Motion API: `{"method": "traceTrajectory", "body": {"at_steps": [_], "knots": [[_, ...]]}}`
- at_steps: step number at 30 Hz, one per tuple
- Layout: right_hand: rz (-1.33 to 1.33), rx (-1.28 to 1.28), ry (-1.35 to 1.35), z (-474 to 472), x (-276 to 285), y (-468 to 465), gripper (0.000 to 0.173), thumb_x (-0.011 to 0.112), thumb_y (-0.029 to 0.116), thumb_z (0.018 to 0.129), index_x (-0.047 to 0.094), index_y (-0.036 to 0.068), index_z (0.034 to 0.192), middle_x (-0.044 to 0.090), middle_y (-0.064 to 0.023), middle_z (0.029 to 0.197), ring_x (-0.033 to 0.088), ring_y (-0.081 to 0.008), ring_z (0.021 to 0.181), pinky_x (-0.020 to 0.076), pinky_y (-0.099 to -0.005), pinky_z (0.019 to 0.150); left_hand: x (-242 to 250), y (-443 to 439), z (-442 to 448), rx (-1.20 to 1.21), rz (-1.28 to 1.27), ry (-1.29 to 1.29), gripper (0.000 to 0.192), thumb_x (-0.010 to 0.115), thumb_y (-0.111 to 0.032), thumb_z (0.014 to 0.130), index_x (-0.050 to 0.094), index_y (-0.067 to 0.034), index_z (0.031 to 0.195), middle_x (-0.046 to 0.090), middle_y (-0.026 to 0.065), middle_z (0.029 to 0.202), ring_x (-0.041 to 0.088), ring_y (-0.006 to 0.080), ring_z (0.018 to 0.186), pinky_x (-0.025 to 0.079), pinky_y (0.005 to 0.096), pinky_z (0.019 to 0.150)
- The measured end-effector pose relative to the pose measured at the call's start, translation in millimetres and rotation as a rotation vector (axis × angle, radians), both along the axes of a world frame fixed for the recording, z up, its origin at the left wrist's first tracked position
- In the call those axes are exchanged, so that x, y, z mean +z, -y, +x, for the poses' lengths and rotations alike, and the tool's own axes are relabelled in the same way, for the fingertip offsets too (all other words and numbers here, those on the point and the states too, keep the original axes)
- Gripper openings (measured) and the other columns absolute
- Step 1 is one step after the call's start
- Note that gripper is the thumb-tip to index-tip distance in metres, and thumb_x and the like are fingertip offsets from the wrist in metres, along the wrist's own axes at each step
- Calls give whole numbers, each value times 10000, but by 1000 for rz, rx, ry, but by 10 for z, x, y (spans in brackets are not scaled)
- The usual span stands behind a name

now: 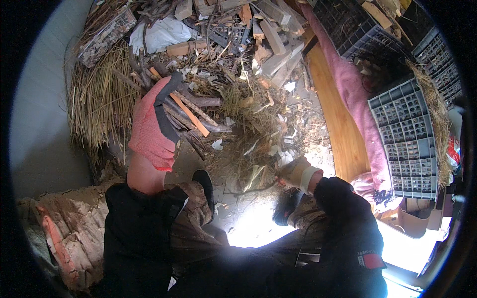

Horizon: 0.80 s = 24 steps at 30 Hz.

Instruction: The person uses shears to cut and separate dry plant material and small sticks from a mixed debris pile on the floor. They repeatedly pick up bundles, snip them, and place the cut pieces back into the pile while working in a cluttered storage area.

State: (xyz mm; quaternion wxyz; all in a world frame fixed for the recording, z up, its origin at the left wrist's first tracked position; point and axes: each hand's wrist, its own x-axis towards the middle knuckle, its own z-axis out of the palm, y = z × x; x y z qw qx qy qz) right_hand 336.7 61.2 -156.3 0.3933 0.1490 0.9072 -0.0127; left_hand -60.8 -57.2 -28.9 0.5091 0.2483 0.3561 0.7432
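Note:
My left hand (154,123), in a pink knit glove with a dark coated palm, is closed around a bundle of sticks and wood strips (190,113), among them a flat orange-brown strip. The bundle points right over the littered floor. My right hand (294,173), in a pale glove, is low in front of me, beside dry grass and pale scraps (285,158). A thin dark twig (253,190) runs left from its fingers; how they grip it is blurred. Dry grass and pine needles (246,100) lie between the hands.
Dry straw (100,100) leans by the wall at left. Wood blocks (274,37), branches and a white plastic bag (160,35) are piled ahead. At right are a wooden board (335,111), a pink cloth (346,85) and plastic crates (406,141). A torn sack (82,223) lies at lower left.

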Motion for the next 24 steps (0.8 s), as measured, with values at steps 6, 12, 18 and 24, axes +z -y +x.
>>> {"method": "traceTrajectory", "body": {"at_steps": [6, 12, 18, 24], "knots": [[163, -160, -23, 228, 83, -599, 210, 547, 361, 953, 693, 250, 1057, 736, 4, 976, 723, -250, 925, 558, -430, 738, -69, -78, -36, 63, -92, -25, 373, 465, -202, 1046, 581, 39, 1306, 671, 158, 1150, 686, 262, 1041, 611, 428, 922], [414, -308, -160, 714, -85, -1011, 202, 524, 294, 968, 658, 162, 1042, 721, -79, 975, 730, -295, 906, 562, -528, 709, 18, -100, 69, 49, -118, 30, 371, 488, -183, 1036, 553, 8, 1347, 676, 147, 1167, 702, 268, 973, 602, 416, 905], [407, -435, -149, 1083, -161, -1388, 308, 492, 352, 1002, 670, 113, 1077, 725, -105, 1080, 700, -318, 1036, 571, -559, 796, 250, -94, 193, 156, -204, 28, 374, 509, -160, 1023, 548, 7, 1355, 677, 142, 1170, 699, 264, 981, 583, 403, 922], [85, -660, -103, 482, 719, -1047, 301, 586, 382, 955, 705, 107, 922, 716, -106, 806, 703, -283, 732, 555, -422, 674, 380, -194, 463, 280, -353, -50, 365, 583, -152, 960, 577, 5, 1290, 682, 124, 1129, 686, 245, 963, 550, 376, 911]]}}
